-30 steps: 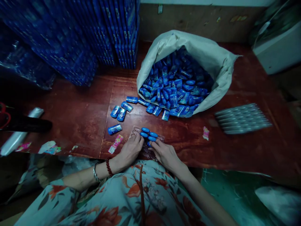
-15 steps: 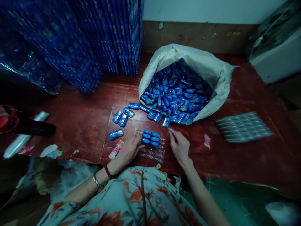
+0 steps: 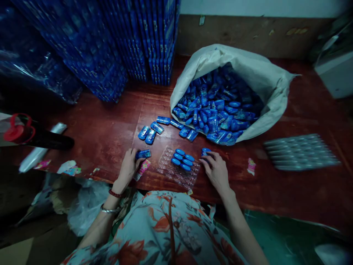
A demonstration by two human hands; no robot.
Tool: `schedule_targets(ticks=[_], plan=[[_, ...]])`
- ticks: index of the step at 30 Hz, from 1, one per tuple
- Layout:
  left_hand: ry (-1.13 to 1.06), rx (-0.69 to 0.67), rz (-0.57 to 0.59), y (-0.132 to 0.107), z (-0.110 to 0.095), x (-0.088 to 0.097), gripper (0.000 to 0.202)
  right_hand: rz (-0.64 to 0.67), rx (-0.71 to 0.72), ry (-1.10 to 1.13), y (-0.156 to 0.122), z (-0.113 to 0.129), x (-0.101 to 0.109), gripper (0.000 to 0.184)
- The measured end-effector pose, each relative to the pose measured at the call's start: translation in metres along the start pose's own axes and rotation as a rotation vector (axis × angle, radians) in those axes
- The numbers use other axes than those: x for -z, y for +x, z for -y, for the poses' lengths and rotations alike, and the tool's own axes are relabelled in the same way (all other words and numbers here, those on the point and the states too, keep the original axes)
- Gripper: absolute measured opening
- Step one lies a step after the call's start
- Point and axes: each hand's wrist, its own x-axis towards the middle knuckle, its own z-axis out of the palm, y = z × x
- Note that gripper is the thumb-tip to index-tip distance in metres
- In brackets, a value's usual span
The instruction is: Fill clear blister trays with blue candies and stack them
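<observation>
My left hand (image 3: 127,166) grips the near end of a small blue labelled container (image 3: 143,154) lying on the table. Opposite, my right hand (image 3: 217,170) has its fingers closed around another blue container (image 3: 205,151), partly hidden by them. Between the hands lies a clear plastic blister tray (image 3: 190,178) with rows of cavities. Several blue containers (image 3: 180,151) sit on edge in two columns in its upper middle. Beyond my left hand, several loose containers (image 3: 150,136) lie flat.
An open white sack (image 3: 275,106) spills blue containers (image 3: 213,123) onto the red-brown table (image 3: 110,127). A stack of clear trays (image 3: 302,152) lies at right. Tall blue packed stacks (image 3: 162,48) stand at the back left. A black bottle with red lid (image 3: 19,129) lies at left.
My left hand has left the tray and moved left to a loose container. My right hand has closed on a container near the sack and drawn it nearer. The camera view has shifted.
</observation>
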Motion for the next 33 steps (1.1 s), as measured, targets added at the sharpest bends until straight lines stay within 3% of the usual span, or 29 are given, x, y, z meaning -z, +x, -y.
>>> schedule_targets(ticks=[3,6,11,14,16,20,24,27,29,33], plan=[[-0.105,-0.070,0.100,-0.003,-0.015,0.009,0.018,0.026,-0.218,0.076,-0.005,-0.001,0.005,0.046],[-0.217,-0.187,0.198,-0.011,-0.038,0.018,0.021,0.141,-0.277,0.047,0.000,-0.008,0.008,0.065],[-0.233,-0.323,0.298,-0.017,-0.071,0.005,0.035,0.314,-0.194,0.021,0.012,-0.019,0.019,0.051],[-0.153,-0.372,0.278,-0.012,-0.079,-0.008,0.031,0.325,-0.276,0.039,0.011,-0.019,0.027,0.032],[-0.088,-0.439,0.265,-0.008,-0.081,-0.011,0.029,0.288,-0.353,0.173,0.005,-0.014,0.035,0.027],[-0.036,-0.621,0.255,-0.001,-0.080,-0.008,0.034,0.255,-0.486,0.727,-0.018,0.010,0.051,0.036],[-0.021,-0.746,0.283,0.004,-0.078,-0.005,0.036,0.186,-0.542,0.982,-0.043,0.051,0.041,0.036],[0.015,-0.771,0.285,0.003,-0.075,-0.006,0.036,0.012,-0.428,0.843,-0.056,0.072,0.016,0.025],[0.033,-0.797,0.276,-0.002,-0.072,-0.008,0.035,-0.072,-0.224,0.696,-0.059,0.075,0.002,0.016],[0.028,-0.812,0.208,-0.019,-0.066,-0.011,0.032,-0.024,0.217,0.412,-0.056,0.069,-0.003,0.021]])
